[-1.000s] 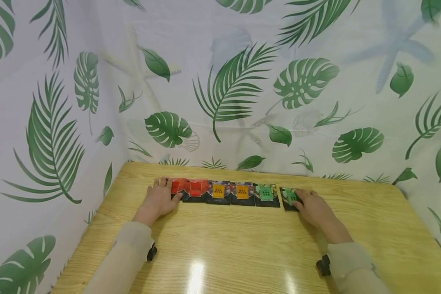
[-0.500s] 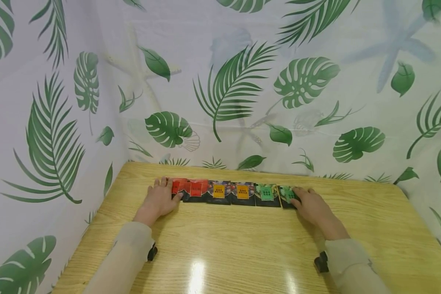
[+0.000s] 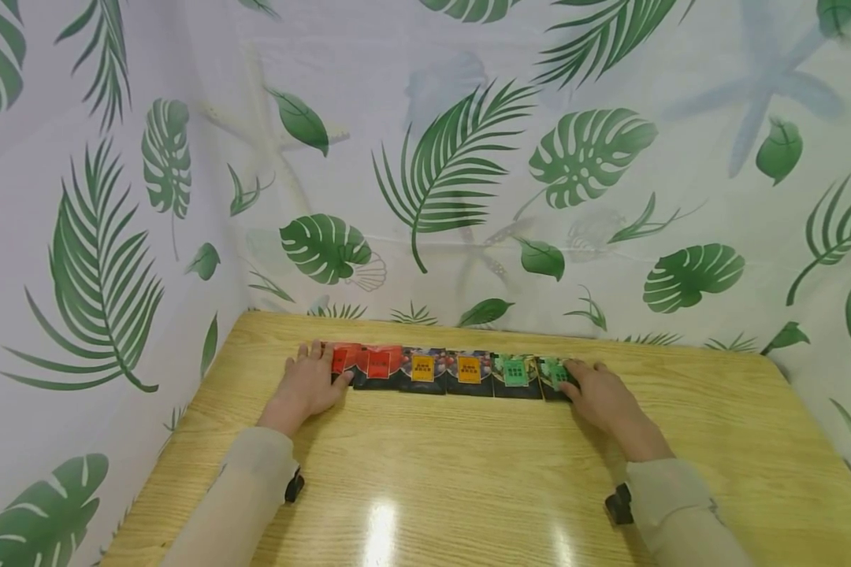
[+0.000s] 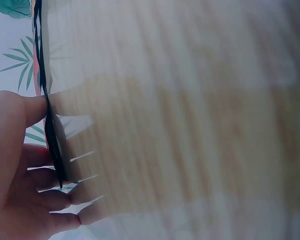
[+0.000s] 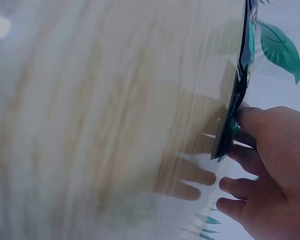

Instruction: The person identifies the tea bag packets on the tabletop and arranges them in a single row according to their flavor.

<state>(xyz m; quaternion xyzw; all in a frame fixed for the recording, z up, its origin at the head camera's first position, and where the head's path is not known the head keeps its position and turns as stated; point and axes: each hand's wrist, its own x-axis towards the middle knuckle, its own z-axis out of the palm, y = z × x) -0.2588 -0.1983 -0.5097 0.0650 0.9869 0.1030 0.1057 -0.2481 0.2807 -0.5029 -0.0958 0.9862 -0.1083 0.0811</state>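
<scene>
Several flat food packets lie in a row on the table, their edges touching or slightly overlapping. From left to right come two red-and-black packets point(image 3: 379, 364), two with orange labels point(image 3: 423, 368), and two with green labels point(image 3: 514, 372). My left hand point(image 3: 307, 386) rests on the leftmost red packet, fingers spread over its left part and thumb at its near edge. At the other end, my right hand point(image 3: 605, 402) touches the rightmost green packet point(image 3: 553, 376) with thumb and fingertips, covering its right part. Both wrist views show the packets edge-on beside the thumbs.
The wood-grain table point(image 3: 454, 472) reaches back to a white leaf-printed cloth point(image 3: 468, 181), which also hangs along the left side. Light reflections shine on the near tabletop. A small black device sits at each wrist.
My right hand has slid the rightmost green packet left and slightly back, closing the gap to its neighbour. Over the last half second hardly anything moves. My left hand has stayed in place.
</scene>
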